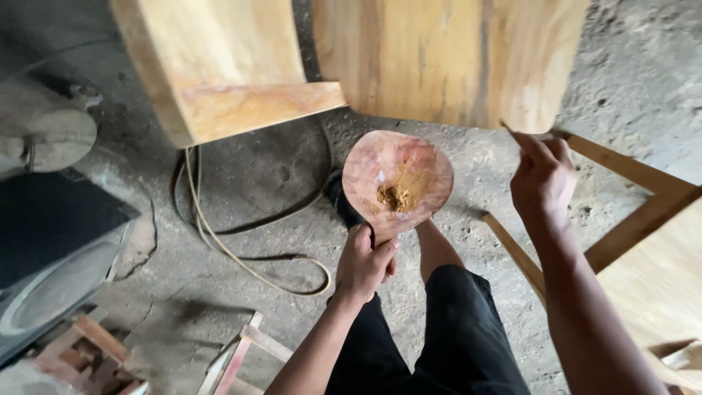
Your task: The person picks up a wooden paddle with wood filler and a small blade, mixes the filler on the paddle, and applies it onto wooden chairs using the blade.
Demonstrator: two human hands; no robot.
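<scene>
Paddle [397, 183]: flat, handle points down into left hand [363, 263], fist closed around it.
Paste [395, 197]: on paddle, left of and below right hand [542, 177].
Stick [507, 127]: pinched in right fingers, near board [446, 58].

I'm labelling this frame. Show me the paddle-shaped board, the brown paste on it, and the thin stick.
paddle-shaped board [395, 164], head view, bare pinkish upper face.
brown paste [395, 197], head view, middle of the clump.
thin stick [506, 127], head view, tip above the right hand [542, 179].
</scene>
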